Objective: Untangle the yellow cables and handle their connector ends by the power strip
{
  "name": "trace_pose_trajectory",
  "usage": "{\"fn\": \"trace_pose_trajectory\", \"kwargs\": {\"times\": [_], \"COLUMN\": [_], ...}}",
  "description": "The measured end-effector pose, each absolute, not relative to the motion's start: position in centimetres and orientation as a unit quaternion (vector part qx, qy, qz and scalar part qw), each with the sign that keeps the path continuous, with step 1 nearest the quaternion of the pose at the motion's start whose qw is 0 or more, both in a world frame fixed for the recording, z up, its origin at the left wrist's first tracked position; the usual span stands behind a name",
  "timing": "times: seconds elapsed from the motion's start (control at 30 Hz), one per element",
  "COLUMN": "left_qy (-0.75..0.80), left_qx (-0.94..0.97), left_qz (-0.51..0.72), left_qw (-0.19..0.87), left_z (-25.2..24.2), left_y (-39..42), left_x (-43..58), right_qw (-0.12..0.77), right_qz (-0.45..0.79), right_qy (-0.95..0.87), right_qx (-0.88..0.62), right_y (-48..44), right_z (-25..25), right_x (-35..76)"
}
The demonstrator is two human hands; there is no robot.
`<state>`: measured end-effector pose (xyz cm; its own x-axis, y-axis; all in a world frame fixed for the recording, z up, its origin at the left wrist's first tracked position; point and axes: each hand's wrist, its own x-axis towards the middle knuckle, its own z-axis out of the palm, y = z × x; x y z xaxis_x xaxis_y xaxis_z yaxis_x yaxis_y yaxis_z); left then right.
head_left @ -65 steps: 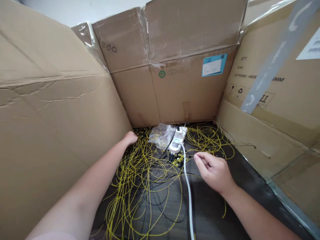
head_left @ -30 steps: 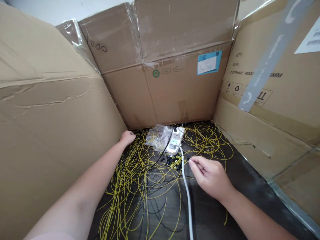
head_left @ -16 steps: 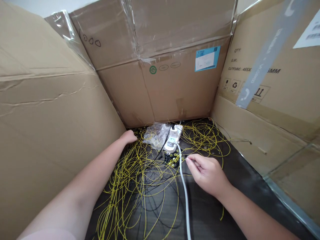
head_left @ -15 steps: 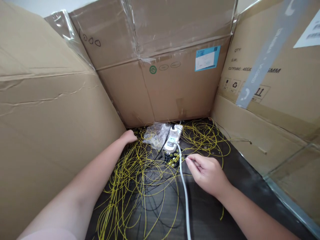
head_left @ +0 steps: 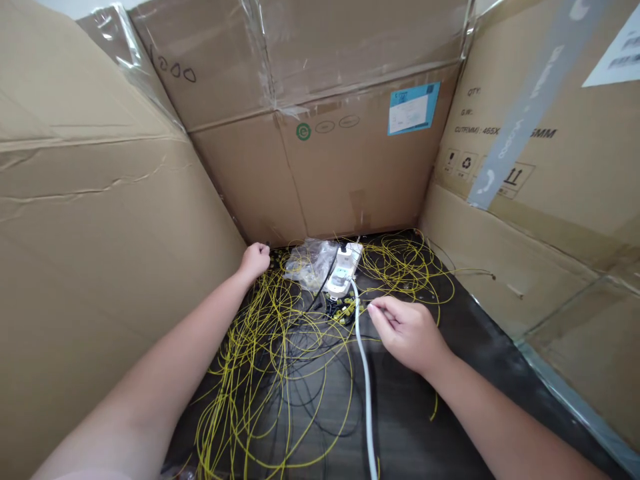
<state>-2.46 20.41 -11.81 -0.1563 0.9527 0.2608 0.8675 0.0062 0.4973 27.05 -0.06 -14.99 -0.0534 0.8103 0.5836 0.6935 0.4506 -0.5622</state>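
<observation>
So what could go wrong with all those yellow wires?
The right hand pinches one strand of the tangled yellow wires; pulling might tighten knots or kink it. Loops lie right by the power strip and its white cable, so a tug could drag the strip or loosen its plug.

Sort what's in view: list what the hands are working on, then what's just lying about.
In hand: yellow cables, pinched by the right hand; left hand fisted at their far edge.
Lying about: power strip, white cord, plastic bag, cardboard boxes.
</observation>
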Motion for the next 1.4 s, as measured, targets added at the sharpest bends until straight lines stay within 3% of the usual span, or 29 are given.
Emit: {"fn": "trace_pose_trajectory", "kwargs": {"times": [0.1,0.23,0.33,0.5,0.67,1.0,1.23,1.4], "left_qy": [0.616,0.456,0.389,0.356,0.335,0.346,0.389,0.405], "left_qx": [0.649,0.628,0.671,0.738,0.718,0.680,0.741,0.734], "left_qz": [0.438,0.585,0.542,0.343,0.322,0.346,0.364,0.379], "left_qw": [0.087,0.237,0.324,0.459,0.519,0.546,0.409,0.392], "left_z": [-10.1,-8.1,-8.2,-11.0,-13.1,-14.9,-14.9,-15.3], "left_y": [19.1,15.0,10.1,3.6,2.5,2.3,2.3,2.2], "left_x": [-0.4,3.4,6.3,9.2,9.2,8.7,8.3,8.3], "right_qw": [0.447,0.446,0.452,0.455,0.451,0.451,0.466,0.453], "right_qz": [0.065,0.067,0.093,0.206,0.186,0.161,0.123,0.094], "right_qy": [-0.722,-0.725,-0.726,-0.747,-0.779,-0.782,-0.774,-0.770], "right_qx": [-0.524,-0.522,-0.509,-0.439,-0.395,-0.398,-0.410,-0.440], "right_y": [0.1,0.3,0.1,-0.5,-0.2,0.3,0.2,0.2], "right_z": [-15.1,-15.1,-14.9,-14.1,-14.3,-15.2,-15.5,-15.6], "right_x": [27.0,27.1,27.1,26.9,26.6,25.9,25.2,24.6]}}
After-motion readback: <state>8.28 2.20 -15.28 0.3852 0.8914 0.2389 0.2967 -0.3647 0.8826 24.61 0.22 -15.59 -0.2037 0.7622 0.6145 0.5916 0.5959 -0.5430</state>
